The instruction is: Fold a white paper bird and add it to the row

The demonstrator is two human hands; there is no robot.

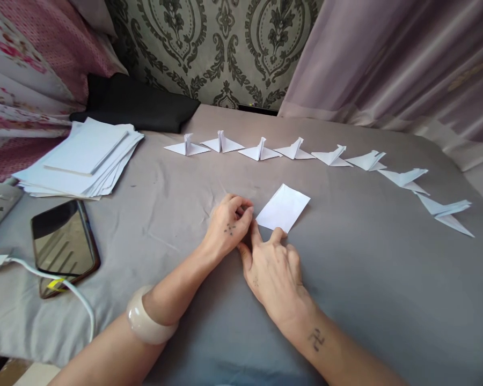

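A small white sheet of paper [284, 207], folded flat, lies on the grey cloth [358, 279] in the middle. My right hand [273, 271] rests palm down just below it, fingertips pressing its near corner. My left hand [227, 225] sits beside it to the left, fingers curled and pinched at the paper's near-left edge. A pale bangle [147, 321] circles my left wrist.
Several folded white paper birds [261, 151] stand in a curved row behind the sheet, running to the right edge [446, 210]. A stack of white paper [82, 161] lies far left. A dark phone [62, 244] with a white cable [70, 292] sits near left. Curtain and pillows behind.
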